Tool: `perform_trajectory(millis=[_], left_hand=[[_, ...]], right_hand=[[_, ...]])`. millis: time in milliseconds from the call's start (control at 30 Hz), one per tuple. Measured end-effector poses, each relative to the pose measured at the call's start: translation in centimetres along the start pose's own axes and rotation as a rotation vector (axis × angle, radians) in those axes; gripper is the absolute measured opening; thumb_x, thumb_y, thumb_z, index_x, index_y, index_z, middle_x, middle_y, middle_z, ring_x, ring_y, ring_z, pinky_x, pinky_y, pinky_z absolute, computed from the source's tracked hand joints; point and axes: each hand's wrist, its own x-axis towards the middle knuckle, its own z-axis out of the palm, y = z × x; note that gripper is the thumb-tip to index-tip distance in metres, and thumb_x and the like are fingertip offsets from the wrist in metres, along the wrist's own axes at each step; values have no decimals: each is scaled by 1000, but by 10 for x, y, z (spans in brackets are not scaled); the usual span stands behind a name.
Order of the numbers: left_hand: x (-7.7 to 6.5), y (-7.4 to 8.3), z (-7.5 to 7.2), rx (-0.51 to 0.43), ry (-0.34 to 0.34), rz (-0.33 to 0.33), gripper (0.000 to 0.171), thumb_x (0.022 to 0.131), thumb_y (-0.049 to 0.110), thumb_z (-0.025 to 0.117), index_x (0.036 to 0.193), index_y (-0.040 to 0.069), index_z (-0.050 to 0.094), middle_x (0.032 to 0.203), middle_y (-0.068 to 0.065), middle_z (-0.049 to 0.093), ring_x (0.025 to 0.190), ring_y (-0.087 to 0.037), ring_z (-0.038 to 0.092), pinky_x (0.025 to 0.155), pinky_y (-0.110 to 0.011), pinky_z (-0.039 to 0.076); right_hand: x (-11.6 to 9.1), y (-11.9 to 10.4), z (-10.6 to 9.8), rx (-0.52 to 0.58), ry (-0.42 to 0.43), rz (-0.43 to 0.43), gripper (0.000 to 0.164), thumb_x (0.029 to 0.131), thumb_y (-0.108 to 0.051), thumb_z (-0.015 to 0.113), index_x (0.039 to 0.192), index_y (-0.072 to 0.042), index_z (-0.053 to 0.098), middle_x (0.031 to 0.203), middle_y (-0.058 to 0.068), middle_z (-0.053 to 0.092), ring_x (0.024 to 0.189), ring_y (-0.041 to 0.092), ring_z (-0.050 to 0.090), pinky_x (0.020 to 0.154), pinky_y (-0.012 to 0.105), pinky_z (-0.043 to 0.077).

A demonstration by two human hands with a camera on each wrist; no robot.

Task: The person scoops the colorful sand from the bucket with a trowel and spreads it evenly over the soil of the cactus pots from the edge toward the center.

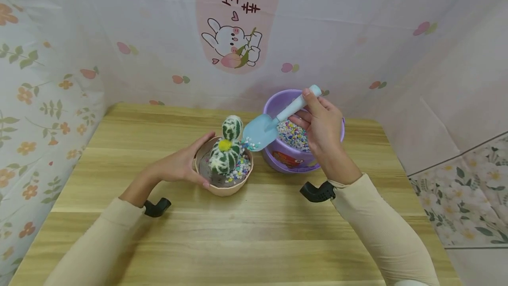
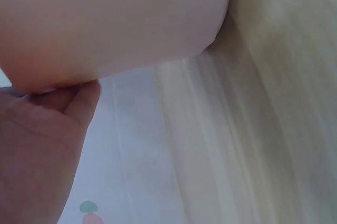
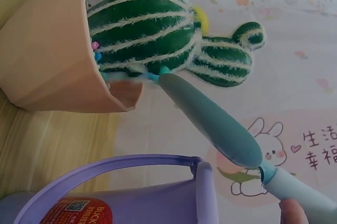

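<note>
My left hand (image 1: 180, 162) grips the left side of a pale peach flower pot (image 1: 224, 190), its thumb at the near wall. A green cactus (image 1: 224, 158) with white stripes and a yellow flower stands in the pot. Colourful pebbles (image 1: 240, 169) cover the right part of the grey fill. In my right hand (image 1: 324, 129) is the handle of a light blue toy shovel (image 1: 259, 132). Its blade tips down at the pot's right rim, and in the right wrist view small pieces blur as they fall off the tip beside the cactus (image 3: 147, 29).
Right of the pot stands a purple bucket (image 1: 274, 158) holding more colourful pebbles (image 1: 293, 135); its handle (image 3: 105, 169) shows in the right wrist view. Both rest on a wooden table (image 1: 246, 242). A printed cloth (image 1: 158, 34) hangs behind the table.
</note>
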Motion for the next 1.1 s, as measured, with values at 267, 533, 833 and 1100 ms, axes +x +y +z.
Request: perform_trajectory(millis=[267, 533, 833, 1100], left_hand=[[0, 4, -10, -1, -75, -31, 124, 70, 30, 89, 158, 13, 2, 163, -12, 9, 148, -33, 14, 114, -58, 20], [3, 1, -16, -45, -116, -21, 124, 69, 27, 89, 157, 11, 4, 163, -11, 9, 149, -29, 10, 116, -55, 14], [4, -2, -17, -43, -126, -20, 122, 71, 27, 88, 158, 14, 4, 163, -10, 8, 149, -28, 9, 116, -56, 13], [3, 2, -14, -22, -103, -37, 121, 71, 27, 88, 157, 10, 5, 163, -9, 9, 149, -29, 10, 116, -56, 14]], right_hand=[[-2, -1, 2, -15, 1, -22, 36, 84, -23, 76, 104, 6, 66, 83, 11, 66, 72, 27, 73, 62, 36, 58], [-4, 0, 5, -17, 0, -42, 39, 83, -21, 77, 107, 8, 65, 85, 11, 67, 72, 27, 73, 62, 37, 58], [-5, 0, 6, -52, -8, -48, 32, 82, -21, 78, 100, 4, 68, 89, 11, 67, 72, 25, 73, 62, 35, 58], [-9, 5, 7, -126, -36, -87, 24, 83, -20, 78, 84, 2, 68, 85, 9, 66, 70, 22, 72, 60, 36, 58]])
